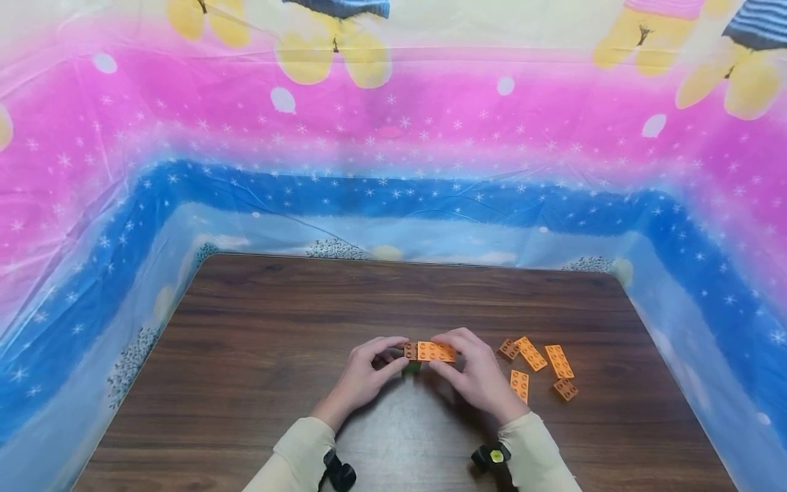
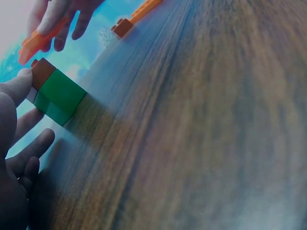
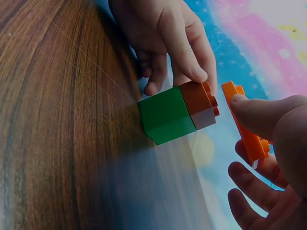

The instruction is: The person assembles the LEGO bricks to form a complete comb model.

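Orange brick point(image 3: 246, 128) pinched thumb-to-fingers in right grip point(image 1: 478, 372); brown brick point(image 3: 195, 98), just beside, pinched in left grip point(image 1: 361, 373).

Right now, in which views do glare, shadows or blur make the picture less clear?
Head view: pale glare on the table at lower middle; left wrist view: table grain soft, glare at lower right, upper left corner washed out; right wrist view: dark shadow on the table beside the left hand, green brick fairly clear, cloth almost white at upper right.
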`<control>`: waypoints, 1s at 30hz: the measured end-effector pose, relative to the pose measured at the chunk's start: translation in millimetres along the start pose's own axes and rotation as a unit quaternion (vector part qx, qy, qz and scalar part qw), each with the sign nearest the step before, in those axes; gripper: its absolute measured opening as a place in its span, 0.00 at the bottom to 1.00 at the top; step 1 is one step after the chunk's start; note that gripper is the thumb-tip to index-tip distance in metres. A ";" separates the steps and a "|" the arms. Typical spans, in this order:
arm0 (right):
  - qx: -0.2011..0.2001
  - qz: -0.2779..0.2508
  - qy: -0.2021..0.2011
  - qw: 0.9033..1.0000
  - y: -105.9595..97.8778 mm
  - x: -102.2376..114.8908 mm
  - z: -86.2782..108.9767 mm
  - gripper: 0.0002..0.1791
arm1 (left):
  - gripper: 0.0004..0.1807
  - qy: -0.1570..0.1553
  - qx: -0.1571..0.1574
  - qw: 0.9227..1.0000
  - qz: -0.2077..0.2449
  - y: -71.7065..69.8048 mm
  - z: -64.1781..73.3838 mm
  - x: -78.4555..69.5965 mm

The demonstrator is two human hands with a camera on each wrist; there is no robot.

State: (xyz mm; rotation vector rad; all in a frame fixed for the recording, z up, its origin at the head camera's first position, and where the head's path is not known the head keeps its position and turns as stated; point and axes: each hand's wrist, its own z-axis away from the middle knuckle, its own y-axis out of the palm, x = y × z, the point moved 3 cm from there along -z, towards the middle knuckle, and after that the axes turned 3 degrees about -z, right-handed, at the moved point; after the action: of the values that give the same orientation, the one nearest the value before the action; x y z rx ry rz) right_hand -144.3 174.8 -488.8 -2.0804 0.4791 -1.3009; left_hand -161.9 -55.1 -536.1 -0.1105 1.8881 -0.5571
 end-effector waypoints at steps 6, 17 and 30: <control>0.002 0.003 0.000 1.000 3.0 -0.3 -2.8 0.21 | 0.18 0.001 0.000 1.000 0.005 -0.1 -0.4 -1.0; 0.014 -0.002 0.005 1.000 11.1 -1.3 -6.5 0.20 | 0.18 0.018 -0.007 1.000 0.006 0.9 0.3 0.6; 0.029 -0.020 0.018 0.999 15.6 0.5 -10.4 0.19 | 0.18 0.003 -0.010 1.000 0.008 0.8 0.6 -0.7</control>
State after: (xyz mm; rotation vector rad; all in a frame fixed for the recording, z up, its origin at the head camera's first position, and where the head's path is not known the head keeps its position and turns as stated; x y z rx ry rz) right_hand -153.0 159.7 -495.7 -2.0311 0.4126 -1.3616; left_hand -160.9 -54.4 -536.0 -0.1055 1.8997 -0.5289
